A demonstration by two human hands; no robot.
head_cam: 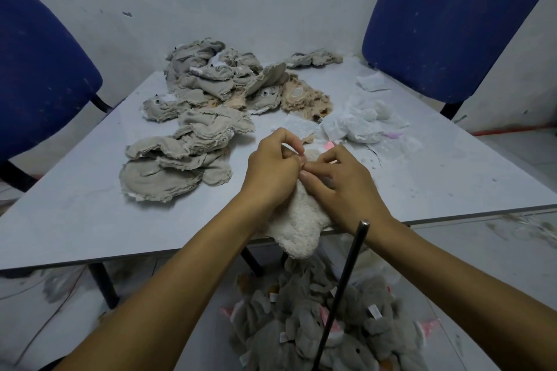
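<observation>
Both my left hand (272,166) and right hand (346,181) pinch the top end of a cream plush piece (297,220), fingertips meeting there. Piece lies at the bench (90,205) edge at 6 o'clock, lower end overhanging. Grey fabric pile (177,159) sits at 10 o'clock from my hands, just apart.

table (75,205): pale grey, speckled with white bits | far middle: grey heap (211,75) of fabric skins | nearer left: flatter grey stack (177,159) | right of heap, touching: beige pieces (304,96) | far back: lone grey scrap (313,58) | right: white bags (361,120) | near edge: cream plush (297,226), overhanging
</observation>
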